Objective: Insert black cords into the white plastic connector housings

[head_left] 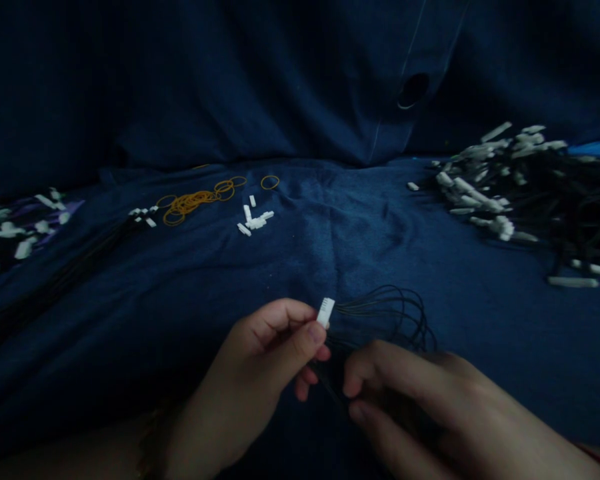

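Note:
My left hand [260, 363] pinches a small white plastic connector [325, 312] between thumb and forefinger. Several thin black wires [390, 313] loop out of the connector to the right and run down under my right hand [430, 413]. That hand is curled over the wires, fingers bent and close together, just right of the connector. Both hands hover low over a dark blue cloth [330, 247].
A few loose white connectors [254, 220] and a scatter of yellow rubber bands [195, 200] lie at the centre left. A big heap of black wires with white connectors [520, 193] fills the right. More wire bundles [40, 260] lie at the left. Blue fabric rises behind.

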The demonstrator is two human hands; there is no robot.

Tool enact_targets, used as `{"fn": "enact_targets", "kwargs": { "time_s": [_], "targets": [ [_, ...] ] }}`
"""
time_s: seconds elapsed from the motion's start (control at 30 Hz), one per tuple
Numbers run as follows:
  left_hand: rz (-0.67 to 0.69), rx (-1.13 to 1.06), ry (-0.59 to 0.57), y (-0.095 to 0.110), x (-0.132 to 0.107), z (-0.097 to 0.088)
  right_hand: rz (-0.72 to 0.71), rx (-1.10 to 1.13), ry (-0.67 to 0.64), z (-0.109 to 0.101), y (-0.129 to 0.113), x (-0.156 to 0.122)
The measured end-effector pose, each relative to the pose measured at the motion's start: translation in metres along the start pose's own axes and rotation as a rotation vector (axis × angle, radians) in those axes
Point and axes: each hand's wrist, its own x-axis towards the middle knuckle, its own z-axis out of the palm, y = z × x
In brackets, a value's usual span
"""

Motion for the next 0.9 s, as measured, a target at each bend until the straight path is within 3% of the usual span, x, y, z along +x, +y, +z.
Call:
{"fn": "enact_targets", "kwargs": {
  "time_s": [0.13,0.27,0.57,0.9],
  "targets": [
    [0.001,0.035,-0.002,-0.0009,0.0002,-0.0003,-0.037,0.019,-0.042,-0.0005,-0.0013,0.0012],
    [0.01,0.031,-0.009,-0.0015,0.0004,-0.0002,0.014,0.01,-0.091,-0.0021,-0.0022,0.004],
    [0.023,0.046,-0.084,-0.0005,0.0001,-0.0004,0.026,0.061,-0.003,-0.0006,-0.0061,0.0049],
    [0.003,0.103,-0.066,0.0017,-0.0011,-0.0005,0.024,0.066,-0.04,-0.0028,-0.0037,0.0046]
  ]
}}
